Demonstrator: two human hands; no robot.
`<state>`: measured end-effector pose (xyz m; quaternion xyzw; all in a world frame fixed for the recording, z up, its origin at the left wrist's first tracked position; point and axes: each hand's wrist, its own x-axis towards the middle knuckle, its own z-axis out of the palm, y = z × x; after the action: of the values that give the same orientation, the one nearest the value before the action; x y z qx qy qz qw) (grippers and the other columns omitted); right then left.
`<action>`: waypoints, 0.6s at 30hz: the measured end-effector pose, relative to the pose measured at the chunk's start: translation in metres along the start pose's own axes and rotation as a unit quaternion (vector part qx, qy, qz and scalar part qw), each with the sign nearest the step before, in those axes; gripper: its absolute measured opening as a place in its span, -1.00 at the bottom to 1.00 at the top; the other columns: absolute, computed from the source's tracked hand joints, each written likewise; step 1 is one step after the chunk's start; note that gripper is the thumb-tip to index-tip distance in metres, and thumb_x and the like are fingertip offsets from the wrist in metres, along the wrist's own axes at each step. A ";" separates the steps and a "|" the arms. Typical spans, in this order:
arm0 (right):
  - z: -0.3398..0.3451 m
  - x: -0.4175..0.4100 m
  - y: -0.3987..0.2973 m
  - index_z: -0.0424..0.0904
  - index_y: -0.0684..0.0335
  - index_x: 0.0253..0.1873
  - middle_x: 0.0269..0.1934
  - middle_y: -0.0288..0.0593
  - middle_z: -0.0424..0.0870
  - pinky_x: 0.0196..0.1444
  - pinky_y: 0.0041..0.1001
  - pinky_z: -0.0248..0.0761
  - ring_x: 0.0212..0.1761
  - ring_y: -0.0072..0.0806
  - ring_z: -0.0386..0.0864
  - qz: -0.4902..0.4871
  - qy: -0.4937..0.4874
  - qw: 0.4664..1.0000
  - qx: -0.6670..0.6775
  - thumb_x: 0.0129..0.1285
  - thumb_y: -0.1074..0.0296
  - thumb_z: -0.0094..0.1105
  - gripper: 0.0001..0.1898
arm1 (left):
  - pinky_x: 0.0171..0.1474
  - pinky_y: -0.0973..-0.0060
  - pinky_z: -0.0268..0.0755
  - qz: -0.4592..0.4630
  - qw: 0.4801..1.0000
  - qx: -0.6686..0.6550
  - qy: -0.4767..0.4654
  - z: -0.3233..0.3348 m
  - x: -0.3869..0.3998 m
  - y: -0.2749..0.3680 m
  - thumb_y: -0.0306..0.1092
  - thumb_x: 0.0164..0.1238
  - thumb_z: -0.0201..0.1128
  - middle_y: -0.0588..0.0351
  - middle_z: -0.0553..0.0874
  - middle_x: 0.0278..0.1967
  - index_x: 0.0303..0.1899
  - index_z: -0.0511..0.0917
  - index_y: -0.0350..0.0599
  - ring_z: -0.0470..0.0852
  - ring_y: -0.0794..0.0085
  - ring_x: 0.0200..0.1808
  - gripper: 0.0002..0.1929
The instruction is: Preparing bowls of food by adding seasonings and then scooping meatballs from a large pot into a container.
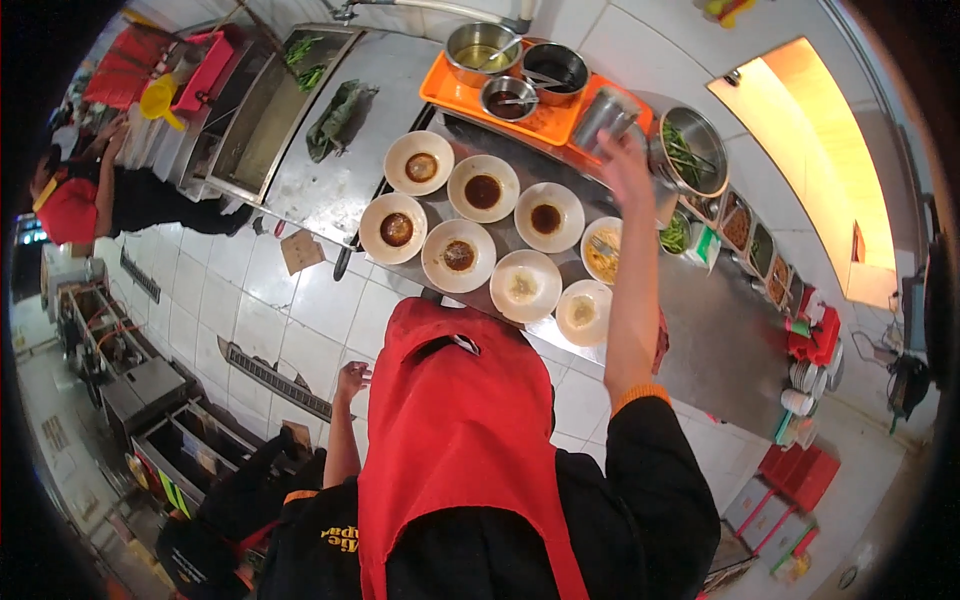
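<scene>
My right hand [627, 169] reaches over the counter to a metal canister [606, 120] on an orange tray [555, 129]. The fingers overlap the canister's lower side; whether they grip it is not clear. My left hand [353, 379] hangs beside my red apron [465, 405], apparently holding nothing. Several pale bowls stand in two rows before me. Some hold dark sauce, like this bowl [483, 189]. A front bowl [526, 286] and its neighbour [583, 313] contain a pale liquid or seasoning. Partly behind my forearm is a bowl of noodles [601, 250] with a utensil in it.
Metal pots [483, 56] with ladles share the tray. Right of it stand a pot of greens [688, 150] and topping containers [737, 223]. A dark cloth [337, 120] lies near the sink [259, 135]. One person [112, 187] works at left, another [217, 532] behind me.
</scene>
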<state>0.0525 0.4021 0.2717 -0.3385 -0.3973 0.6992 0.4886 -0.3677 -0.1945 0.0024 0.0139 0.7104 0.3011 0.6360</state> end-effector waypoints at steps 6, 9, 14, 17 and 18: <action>-0.046 0.126 -0.022 0.53 0.35 0.04 -0.04 -0.13 0.66 0.11 -0.41 0.45 -0.01 -0.41 0.61 -0.145 0.088 0.946 -0.277 -0.02 0.49 0.52 -0.51 | -0.36 0.40 0.54 -0.001 0.990 0.059 0.125 0.029 -0.060 -0.065 -0.39 0.41 0.11 0.06 0.70 -0.31 -0.03 0.53 -0.15 0.69 0.38 -0.39 -0.82; -0.102 0.181 -0.010 0.51 0.38 0.05 -0.02 -0.04 0.67 0.10 -0.40 0.47 0.01 -0.31 0.62 -0.134 0.130 0.906 -0.381 -0.17 0.35 0.62 -0.36 | -0.29 0.43 0.57 0.203 0.962 0.154 0.095 0.029 -0.063 -0.133 -0.40 0.40 0.11 0.09 0.70 -0.28 -0.06 0.54 -0.12 0.68 0.41 -0.37 -0.84; -0.099 0.184 0.035 0.52 0.46 0.03 -0.06 0.02 0.69 0.02 -0.32 0.52 -0.09 -0.26 0.67 -0.132 0.173 0.726 -0.652 -0.30 0.35 0.62 -0.30 | -0.27 0.44 0.57 0.147 0.977 0.107 0.114 -0.081 -0.173 -0.199 -0.40 0.41 0.11 0.09 0.70 -0.28 -0.06 0.54 -0.14 0.68 0.42 -0.36 -0.85; -0.154 0.184 0.022 0.53 0.47 0.00 -0.08 0.04 0.69 0.00 -0.36 0.54 -0.10 -0.30 0.68 -0.150 0.287 0.723 -0.610 -0.27 0.34 0.60 -0.35 | -0.26 0.45 0.57 0.143 0.982 0.088 0.086 -0.172 -0.236 -0.210 -0.40 0.41 0.11 0.10 0.69 -0.28 -0.07 0.54 -0.14 0.68 0.43 -0.35 -0.85; -0.149 0.173 0.042 0.53 0.47 0.00 -0.08 0.04 0.69 0.00 -0.36 0.54 -0.10 -0.30 0.68 -0.138 0.286 0.729 -0.607 -0.27 0.34 0.60 -0.35 | -0.25 0.46 0.57 0.135 0.983 0.085 0.090 -0.208 -0.283 -0.212 -0.40 0.41 0.11 0.10 0.69 -0.27 -0.07 0.54 -0.15 0.67 0.43 -0.35 -0.85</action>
<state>0.1128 0.5915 0.1517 -0.6881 -0.6209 0.1046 0.3607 -0.4261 -0.5673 0.1633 0.1365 0.7793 0.3225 0.5196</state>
